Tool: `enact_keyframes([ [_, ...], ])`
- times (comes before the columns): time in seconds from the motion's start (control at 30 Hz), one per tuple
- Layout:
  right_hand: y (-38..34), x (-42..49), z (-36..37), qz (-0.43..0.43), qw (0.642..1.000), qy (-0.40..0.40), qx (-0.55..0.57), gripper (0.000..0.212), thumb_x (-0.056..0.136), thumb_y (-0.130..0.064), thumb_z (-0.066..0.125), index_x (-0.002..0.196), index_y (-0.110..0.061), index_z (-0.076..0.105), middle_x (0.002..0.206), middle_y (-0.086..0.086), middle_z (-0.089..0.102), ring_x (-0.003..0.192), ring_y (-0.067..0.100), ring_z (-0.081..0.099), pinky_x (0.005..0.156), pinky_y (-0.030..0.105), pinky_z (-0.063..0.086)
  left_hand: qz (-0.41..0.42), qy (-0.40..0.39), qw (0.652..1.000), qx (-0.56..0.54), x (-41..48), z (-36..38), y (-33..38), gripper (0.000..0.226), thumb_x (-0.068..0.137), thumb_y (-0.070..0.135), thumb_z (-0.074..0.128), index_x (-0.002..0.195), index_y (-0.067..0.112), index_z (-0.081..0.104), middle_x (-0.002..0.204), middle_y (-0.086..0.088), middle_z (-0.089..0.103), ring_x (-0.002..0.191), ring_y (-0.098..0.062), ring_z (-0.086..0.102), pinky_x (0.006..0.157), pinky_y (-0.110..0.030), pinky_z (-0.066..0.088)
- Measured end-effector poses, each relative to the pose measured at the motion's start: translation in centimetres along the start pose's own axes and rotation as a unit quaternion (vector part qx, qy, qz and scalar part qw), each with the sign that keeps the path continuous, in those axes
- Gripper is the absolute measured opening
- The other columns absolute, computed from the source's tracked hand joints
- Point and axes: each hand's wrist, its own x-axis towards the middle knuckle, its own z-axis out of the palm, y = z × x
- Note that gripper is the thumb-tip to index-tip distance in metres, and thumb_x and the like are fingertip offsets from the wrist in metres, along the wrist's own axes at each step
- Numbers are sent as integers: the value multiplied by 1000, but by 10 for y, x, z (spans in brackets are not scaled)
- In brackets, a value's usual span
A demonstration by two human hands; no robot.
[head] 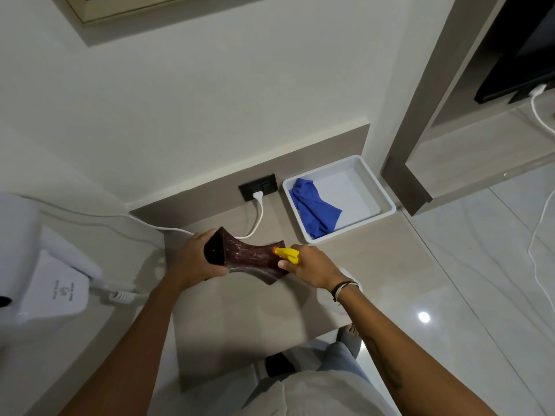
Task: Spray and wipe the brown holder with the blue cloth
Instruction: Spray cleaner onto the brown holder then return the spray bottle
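The dark brown holder [249,258] is held tilted above the beige counter [240,319], its open mouth toward the left. My left hand [193,262] grips its wide left end. My right hand [312,270] holds a spray bottle with a yellow nozzle [287,255]. The nozzle points at the holder's right end and almost touches it. The bottle's white body is mostly hidden behind my right hand. The blue cloth [313,210] lies crumpled in a white tray [381,193] at the back right of the counter.
A black wall socket [259,187] with a white plug and cable sits behind the holder. A white wall-mounted hair dryer [39,265] with a coiled cord hangs at the left. The counter's right edge drops to a glossy tiled floor [480,295].
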Motion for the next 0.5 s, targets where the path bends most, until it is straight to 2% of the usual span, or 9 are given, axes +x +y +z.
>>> enact_keyframes([
  [0.07, -7, -3, -4, -38, 999, 3, 24, 44, 104, -49, 63, 133, -17, 68, 114, 6, 76, 100, 24, 69, 87, 40, 57, -49, 6, 998, -33, 2, 1, 3, 74, 56, 53, 85, 123, 24, 71, 110, 2, 78, 102, -20, 74, 87, -41, 62],
  [0.13, -17, -7, -5, -90, 995, 5, 44, 43, 104, -49, 63, 139, -23, 67, 116, -2, 75, 101, 19, 68, 86, 33, 56, -101, 16, 992, -68, 4, 3, 8, 69, 57, 66, 80, 108, 20, 76, 92, 2, 80, 87, -18, 77, 76, -33, 61],
  [0.2, -29, -7, -2, -121, 992, 1, 48, 46, 104, -50, 64, 142, -24, 65, 128, -1, 75, 110, 20, 70, 93, 36, 57, -138, 25, 986, -86, 7, 5, 10, 72, 58, 72, 77, 101, 15, 76, 88, -3, 80, 84, -22, 78, 79, -38, 62],
  [0.3, -43, -3, 6, -129, 992, 6, 7, 45, 103, -51, 64, 137, -21, 65, 131, 4, 72, 114, 25, 70, 97, 46, 58, -164, 32, 981, -97, 12, 7, 7, 77, 54, 80, 72, 90, 13, 76, 82, -6, 78, 85, -28, 78, 81, -41, 61],
  [0.37, -47, -1, 8, -116, 993, 13, -16, 43, 102, -51, 64, 135, -23, 65, 132, 3, 72, 115, 27, 70, 97, 49, 59, -162, 24, 979, -120, 16, 7, 3, 79, 54, 79, 74, 98, 13, 77, 91, -8, 80, 92, -30, 78, 91, -49, 62],
  [0.43, -44, 0, 7, -98, 995, 13, -30, 44, 102, -52, 65, 137, -25, 64, 133, 2, 72, 117, 27, 70, 97, 48, 59, -142, 8, 979, -148, 20, 6, 0, 84, 60, 74, 76, 122, 17, 72, 114, -12, 78, 107, -32, 75, 100, -56, 58],
  [0.5, -36, 1, 5, -62, 996, 12, -59, 46, 101, -55, 65, 133, -22, 65, 128, 6, 74, 114, 31, 70, 93, 45, 59, -123, -15, 983, -135, 22, 4, -1, 98, 71, 73, 72, 155, 29, 49, 145, -14, 64, 129, -35, 64, 109, -58, 52],
])
